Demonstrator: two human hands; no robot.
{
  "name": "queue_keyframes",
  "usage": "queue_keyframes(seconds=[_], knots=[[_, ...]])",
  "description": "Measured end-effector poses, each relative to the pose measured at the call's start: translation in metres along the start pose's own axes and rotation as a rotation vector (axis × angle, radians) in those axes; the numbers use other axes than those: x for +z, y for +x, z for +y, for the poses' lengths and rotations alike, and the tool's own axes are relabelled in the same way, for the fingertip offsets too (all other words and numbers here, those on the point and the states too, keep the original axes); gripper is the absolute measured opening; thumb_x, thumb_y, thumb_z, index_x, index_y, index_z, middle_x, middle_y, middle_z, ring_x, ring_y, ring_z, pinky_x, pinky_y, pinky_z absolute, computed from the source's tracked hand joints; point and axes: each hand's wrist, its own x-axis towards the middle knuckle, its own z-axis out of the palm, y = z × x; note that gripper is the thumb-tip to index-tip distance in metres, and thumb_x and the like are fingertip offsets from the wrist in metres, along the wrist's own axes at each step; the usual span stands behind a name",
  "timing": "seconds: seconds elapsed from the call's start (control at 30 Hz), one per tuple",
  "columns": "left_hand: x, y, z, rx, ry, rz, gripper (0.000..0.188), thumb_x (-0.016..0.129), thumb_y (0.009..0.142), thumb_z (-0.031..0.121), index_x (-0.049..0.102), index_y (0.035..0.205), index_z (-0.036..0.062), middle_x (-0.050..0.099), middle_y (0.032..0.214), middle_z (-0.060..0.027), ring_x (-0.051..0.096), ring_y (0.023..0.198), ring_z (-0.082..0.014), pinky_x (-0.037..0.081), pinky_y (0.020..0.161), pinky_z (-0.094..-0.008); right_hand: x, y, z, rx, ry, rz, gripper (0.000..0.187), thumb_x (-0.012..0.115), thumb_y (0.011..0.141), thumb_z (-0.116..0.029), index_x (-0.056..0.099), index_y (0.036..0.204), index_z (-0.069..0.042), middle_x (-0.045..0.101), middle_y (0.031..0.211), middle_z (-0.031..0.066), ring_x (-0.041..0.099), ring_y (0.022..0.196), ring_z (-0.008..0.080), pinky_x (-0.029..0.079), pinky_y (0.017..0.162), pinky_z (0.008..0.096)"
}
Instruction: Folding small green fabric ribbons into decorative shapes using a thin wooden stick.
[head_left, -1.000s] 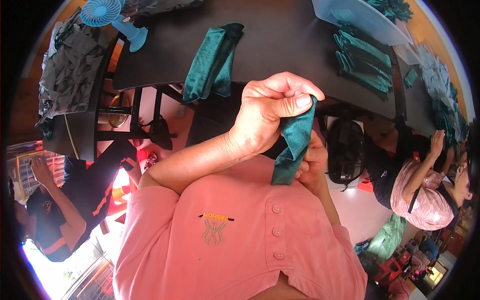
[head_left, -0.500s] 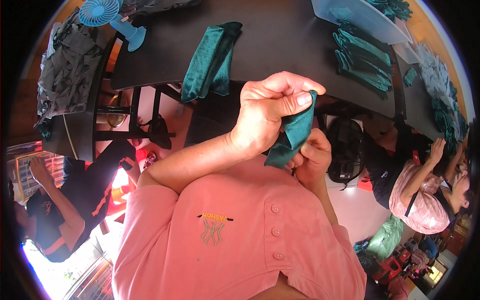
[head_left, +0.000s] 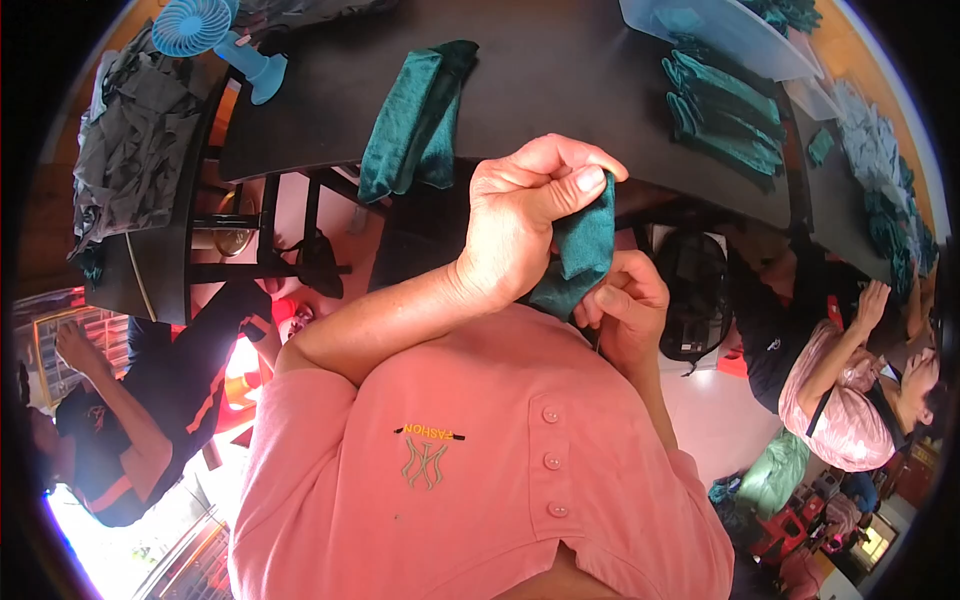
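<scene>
Between my hands hangs a strip of dark green velvet cloth [head_left: 588, 240], folded and bent near its lower end. My left hand [head_left: 520, 215] is closed, pinching the strip's top edge between thumb and forefinger. Lower and to the right, my right hand [head_left: 630, 305] is closed on the strip's lower end with thumb and fingertips. Some of its fingers are hidden. Beyond my left hand, a folded green velvet piece [head_left: 405, 120] lies over the near edge of the black table [head_left: 540, 70].
A stack of green velvet strips [head_left: 725, 115] and a clear plastic bin [head_left: 725, 35] lie at the table's right. On the far left are a blue fan [head_left: 262, 75] and a heap of grey cloth [head_left: 135, 130]. Co-workers sit at left [head_left: 120, 430] and right [head_left: 845, 390].
My left hand has shifted slightly left and up with the strip's top edge. The strip now hangs straighter and bends lower down, while my right hand has moved only a little.
</scene>
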Motion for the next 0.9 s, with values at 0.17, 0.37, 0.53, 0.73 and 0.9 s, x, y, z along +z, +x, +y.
queue_keyframes(seconds=[0.17,0.37,0.53,0.73,0.9], knots=[[0.002,-0.001,0.002,-0.021,0.034,0.0,0.007,0.064,0.091,0.007,0.068,0.096,0.0058,0.058,0.073,0.005,0.047,0.063,-0.0013,0.036,0.048,-0.0173,-0.007,-0.004,-0.004,-0.086,-0.187,0.071,0.01,0.061,0.084,0.003,0.056,0.093,0.005,0.056,0.062,0.0104,0.049,0.048,0.0141,0.041,0.046,0.0283],[-0.001,-0.001,-0.002,0.121,0.092,-0.033,0.005,0.064,0.091,0.006,0.067,0.095,0.0048,0.06,0.076,0.0044,0.048,0.067,-0.0012,0.039,0.056,-0.0164,-0.01,-0.006,-0.011,-0.049,-0.217,0.046,0.008,0.061,0.085,0.002,0.056,0.09,0.005,0.056,0.063,0.0103,0.049,0.048,0.0144,0.043,0.046,0.0292],[-0.001,-0.003,-0.001,0.096,0.095,-0.041,0.005,0.064,0.091,0.005,0.067,0.094,0.0031,0.061,0.077,0.0034,0.05,0.07,-0.002,0.042,0.062,-0.017,-0.015,-0.009,-0.011,-0.06,-0.208,0.023,0.008,0.061,0.085,0.001,0.057,0.09,0.006,0.056,0.064,0.0117,0.049,0.048,0.0143,0.042,0.045,0.0296],[0.0,-0.009,-0.007,0.058,0.06,-0.121,0.006,0.063,0.09,0.003,0.066,0.096,0.0013,0.063,0.081,0.0011,0.052,0.073,-0.0032,0.043,0.067,-0.0186,-0.026,-0.008,0.0,0.086,0.219,-0.172,0.011,0.06,0.087,-0.002,0.058,0.094,0.006,0.053,0.06,0.011,0.041,0.044,0.0132,0.035,0.04,0.0304],[0.004,-0.01,-0.01,0.04,0.056,-0.182,0.008,0.062,0.09,0.002,0.065,0.098,-0.0002,0.064,0.084,-0.0007,0.052,0.074,-0.0038,0.043,0.067,-0.0192,-0.027,0.0,0.005,0.303,0.572,-0.367,0.017,0.059,0.089,-0.007,0.06,0.101,0.005,0.052,0.061,0.011,0.034,0.04,0.0121,0.028,0.036,0.0301]])
